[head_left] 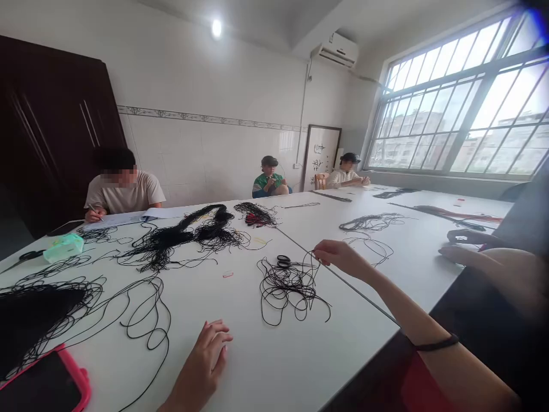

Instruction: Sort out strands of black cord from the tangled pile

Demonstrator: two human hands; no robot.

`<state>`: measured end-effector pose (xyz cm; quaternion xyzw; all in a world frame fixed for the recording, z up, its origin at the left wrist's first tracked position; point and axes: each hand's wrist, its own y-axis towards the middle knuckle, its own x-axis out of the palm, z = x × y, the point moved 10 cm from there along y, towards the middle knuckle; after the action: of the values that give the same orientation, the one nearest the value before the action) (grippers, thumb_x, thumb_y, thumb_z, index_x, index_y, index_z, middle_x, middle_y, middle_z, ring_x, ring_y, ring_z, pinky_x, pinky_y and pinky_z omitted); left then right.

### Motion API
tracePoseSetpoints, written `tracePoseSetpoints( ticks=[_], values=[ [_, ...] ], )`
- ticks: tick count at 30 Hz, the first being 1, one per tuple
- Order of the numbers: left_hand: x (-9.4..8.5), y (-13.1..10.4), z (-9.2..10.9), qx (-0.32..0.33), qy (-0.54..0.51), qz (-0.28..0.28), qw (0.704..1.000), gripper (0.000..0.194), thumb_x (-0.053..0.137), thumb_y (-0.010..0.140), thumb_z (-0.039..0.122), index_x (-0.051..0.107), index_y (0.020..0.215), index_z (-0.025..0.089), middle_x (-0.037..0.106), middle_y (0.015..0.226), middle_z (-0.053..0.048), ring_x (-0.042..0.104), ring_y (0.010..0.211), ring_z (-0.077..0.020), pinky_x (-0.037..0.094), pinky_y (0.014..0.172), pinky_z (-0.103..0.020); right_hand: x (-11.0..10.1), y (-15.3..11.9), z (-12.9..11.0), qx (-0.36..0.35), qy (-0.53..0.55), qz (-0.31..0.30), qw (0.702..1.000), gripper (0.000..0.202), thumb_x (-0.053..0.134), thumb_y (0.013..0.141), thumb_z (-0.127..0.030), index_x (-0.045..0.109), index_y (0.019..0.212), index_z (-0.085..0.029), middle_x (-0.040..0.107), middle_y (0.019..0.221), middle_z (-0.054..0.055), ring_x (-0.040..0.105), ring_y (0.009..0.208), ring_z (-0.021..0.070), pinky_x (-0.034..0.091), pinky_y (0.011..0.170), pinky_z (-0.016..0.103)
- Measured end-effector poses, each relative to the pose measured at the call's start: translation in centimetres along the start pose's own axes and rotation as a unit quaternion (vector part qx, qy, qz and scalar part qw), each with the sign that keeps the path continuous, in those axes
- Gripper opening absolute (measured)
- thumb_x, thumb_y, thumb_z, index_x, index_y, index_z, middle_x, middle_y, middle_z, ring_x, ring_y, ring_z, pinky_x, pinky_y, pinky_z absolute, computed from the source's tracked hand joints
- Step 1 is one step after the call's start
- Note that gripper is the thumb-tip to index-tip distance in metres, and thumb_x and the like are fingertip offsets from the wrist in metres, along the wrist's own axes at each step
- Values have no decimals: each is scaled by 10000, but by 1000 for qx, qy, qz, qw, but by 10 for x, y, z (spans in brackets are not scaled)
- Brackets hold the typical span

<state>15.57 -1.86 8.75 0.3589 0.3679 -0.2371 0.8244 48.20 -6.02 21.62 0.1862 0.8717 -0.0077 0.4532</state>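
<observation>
My left hand (pixel 206 357): flat on the white table (pixel 274 366), palm down, fingers loosely spread, holding nothing; it seems to be there to steady me while the other arm reaches. My right hand (pixel 338 256): stretched forward, thumb and forefinger closed in a pinch on a strand of black cord at the far edge of the small tangle of black cord (pixel 289 284), apparently to lift one thread clear of the rest. That tangle lies on the table just ahead of me, between my two hands. Black scissors (pixel 283 261): lying at the tangle's far side, near my right fingers, handy for cutting. Loose loops of cord (pixel 141 312): to my left, trailing toward a dark heap at the table edge. Pink-cased phone (pixel 47 383): at the near left corner, out of the work's way. Large bundle of black cord (pixel 184 234): mid-table, well apart. Green box (pixel 64 247): far left. Person in a pale shirt (pixel 124 191), writing; two others seated by the far wall. Another person's hands (pixel 467 243) on my right.
</observation>
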Motion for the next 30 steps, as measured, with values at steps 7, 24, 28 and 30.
tracePoseSetpoints(
  ticks=[7,24,28,30],
  values=[
    [5,2,19,75,45,-20,996,256,398,843,156,632,896,247,657,1015,-44,593,1107,-234,448,983,-543,-40,24,22,88,-110,90,986,219,498,923,-309,582,1007,-125,607,961,51,597,820,129,521,743,308],
    [7,4,-14,6,0,-28,1000,267,355,886,208,618,919,242,632,1051,-49,537,1162,-226,348,1068,-589,171,96,-23,131,-235,-123,955,301,551,894,-310,550,1128,-120,570,1118,88,580,984,189,505,840,383],
    [7,5,-12,7,-9,-31,999,271,339,878,182,605,904,223,633,1023,-54,557,1131,-221,336,1070,-602,173,95,-26,135,-201,-149,959,298,557,891,-307,551,1124,-121,573,1108,86,584,975,186,510,828,372],
    [6,4,-12,4,-10,-29,1000,270,335,872,165,599,897,217,630,1010,-57,554,1133,-217,345,1074,-586,168,98,-35,133,-169,-159,964,286,549,895,-312,561,1105,-119,580,1091,82,589,948,178,516,813,359]
  ],
)
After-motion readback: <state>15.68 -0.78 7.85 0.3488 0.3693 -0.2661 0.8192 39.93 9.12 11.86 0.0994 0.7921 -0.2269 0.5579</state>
